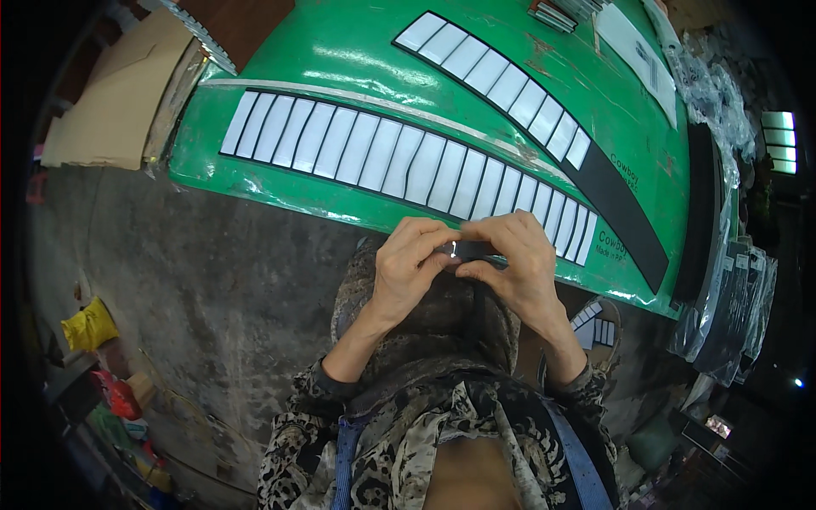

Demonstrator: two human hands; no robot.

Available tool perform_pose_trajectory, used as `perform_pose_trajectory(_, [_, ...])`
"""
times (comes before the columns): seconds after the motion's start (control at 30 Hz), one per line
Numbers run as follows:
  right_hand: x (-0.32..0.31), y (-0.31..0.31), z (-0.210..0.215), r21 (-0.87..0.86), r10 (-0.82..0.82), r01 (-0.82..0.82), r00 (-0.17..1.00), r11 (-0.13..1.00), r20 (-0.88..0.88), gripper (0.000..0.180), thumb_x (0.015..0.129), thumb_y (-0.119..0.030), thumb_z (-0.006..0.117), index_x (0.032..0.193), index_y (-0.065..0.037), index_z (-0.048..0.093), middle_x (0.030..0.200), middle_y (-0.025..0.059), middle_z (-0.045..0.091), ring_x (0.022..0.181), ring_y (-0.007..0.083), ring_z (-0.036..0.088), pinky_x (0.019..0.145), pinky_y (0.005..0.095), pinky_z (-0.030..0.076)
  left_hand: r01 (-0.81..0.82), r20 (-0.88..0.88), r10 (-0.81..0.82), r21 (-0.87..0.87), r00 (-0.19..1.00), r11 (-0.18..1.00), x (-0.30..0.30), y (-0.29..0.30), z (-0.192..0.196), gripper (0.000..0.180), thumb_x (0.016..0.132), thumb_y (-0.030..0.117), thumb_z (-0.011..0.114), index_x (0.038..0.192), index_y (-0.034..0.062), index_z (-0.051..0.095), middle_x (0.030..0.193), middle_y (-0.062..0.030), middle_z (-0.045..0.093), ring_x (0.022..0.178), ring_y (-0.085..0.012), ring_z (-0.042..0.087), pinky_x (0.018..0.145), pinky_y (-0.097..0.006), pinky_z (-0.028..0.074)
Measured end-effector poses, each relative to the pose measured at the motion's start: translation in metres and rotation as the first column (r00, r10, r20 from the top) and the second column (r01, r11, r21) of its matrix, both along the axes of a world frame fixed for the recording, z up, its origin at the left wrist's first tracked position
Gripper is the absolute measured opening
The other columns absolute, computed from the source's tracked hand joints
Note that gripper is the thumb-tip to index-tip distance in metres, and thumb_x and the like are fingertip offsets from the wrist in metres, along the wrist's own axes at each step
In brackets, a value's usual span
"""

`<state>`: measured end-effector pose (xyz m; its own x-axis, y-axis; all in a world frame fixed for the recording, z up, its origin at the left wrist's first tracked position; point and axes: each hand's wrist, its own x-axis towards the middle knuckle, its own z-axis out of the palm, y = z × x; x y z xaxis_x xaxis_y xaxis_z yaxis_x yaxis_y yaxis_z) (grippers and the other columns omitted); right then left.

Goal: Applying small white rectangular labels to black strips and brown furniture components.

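My left hand (410,262) and my right hand (515,259) meet close to my body, both pinching a small black strip piece (466,250) with a shiny white spot on it. They hover just in front of the near edge of a green table (357,68). On the table lie two long black strips covered with rows of white rectangular pieces, the near row (399,163) and the far row (510,85); the far row ends in a bare black stretch (625,217).
Grey concrete floor (212,289) lies left of me. Cardboard (119,93) leans at the upper left. Clear plastic bags and dark bundles (731,289) pile at the right. A yellow bag (87,325) and red packets sit at the lower left.
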<state>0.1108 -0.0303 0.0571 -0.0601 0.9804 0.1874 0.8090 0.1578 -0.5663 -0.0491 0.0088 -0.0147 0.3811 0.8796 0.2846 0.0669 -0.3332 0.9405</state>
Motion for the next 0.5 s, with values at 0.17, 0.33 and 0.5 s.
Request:
perform_pose_trajectory(0.17, [0.008, -0.015, -0.005, 0.058, -0.141, 0.150, 0.979, 0.987, -0.144, 0.050, 0.059, -0.017, 0.080, 0.106, -0.007, 0.067, 0.097, 0.0061, 0.065, 0.090, 0.0228, 0.056, 0.074, 0.0342, 0.046, -0.006, -0.025, 0.006, -0.025, 1.000, 1.000, 0.001, -0.001, 0.003, 0.034, 0.065, -0.003, 0.073, 0.097, 0.0036, 0.066, 0.093, -0.0092, 0.063, 0.083, -0.0254, 0.060, 0.069, -0.033, 0.049])
perform_pose_trajectory(0.33, [0.009, -0.026, -0.020, 0.120, -0.145, 0.159, 0.982, 0.980, -0.122, 0.040, 0.064, -0.011, 0.078, 0.102, -0.006, 0.068, 0.095, 0.0063, 0.065, 0.084, 0.0231, 0.058, 0.072, 0.0333, 0.047, -0.014, -0.010, 0.014, 0.006, 1.000, 1.000, 0.004, -0.001, 0.003, 0.033, 0.069, -0.003, 0.071, 0.101, 0.0038, 0.065, 0.097, -0.0104, 0.063, 0.087, -0.0256, 0.060, 0.073, -0.033, 0.049])
perform_pose_trajectory(0.5, [0.006, -0.020, -0.027, 0.186, -0.151, 0.180, 0.976, 0.966, -0.158, 0.033, 0.064, -0.011, 0.078, 0.096, -0.008, 0.070, 0.091, 0.0036, 0.066, 0.081, 0.0213, 0.057, 0.070, 0.0323, 0.047, 0.005, -0.034, -0.004, 0.027, 0.999, 1.000, 0.005, 0.001, 0.006, 0.030, 0.072, -0.002, 0.070, 0.101, 0.0025, 0.064, 0.096, -0.0108, 0.062, 0.089, -0.0259, 0.060, 0.076, -0.034, 0.049])
